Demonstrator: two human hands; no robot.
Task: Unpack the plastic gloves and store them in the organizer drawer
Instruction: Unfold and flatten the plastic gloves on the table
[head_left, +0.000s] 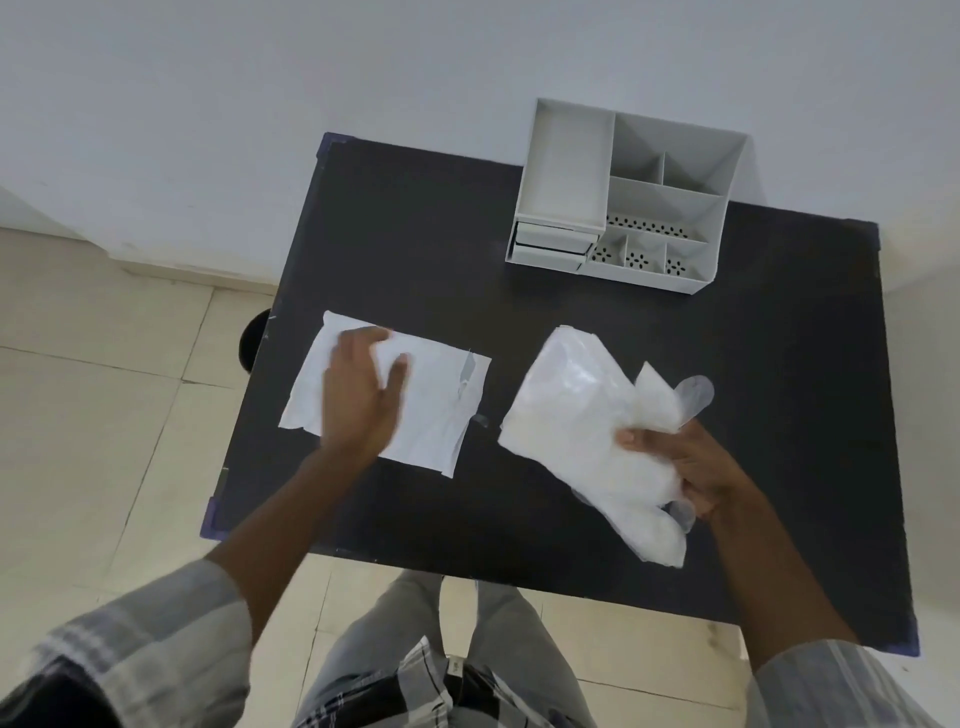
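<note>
A thick stack of clear plastic gloves (576, 415) lies on the right half of the black table (571, 301). My right hand (691, 467) grips the stack at its finger end, thumb on top. The flat white packaging bag (431, 405) rests on the table's left half, torn open at its right end. My left hand (363, 389) hovers over the bag's left part with fingers spread, blurred, holding nothing. The white organizer (623, 202) stands at the table's far right, with small drawers (550, 247) at its lower left front that look shut.
The organizer has several open top compartments, some with perforated floors. A white wall runs behind the table. A tiled floor and a dark round object (254, 338) lie to the left. My legs are under the table's near edge.
</note>
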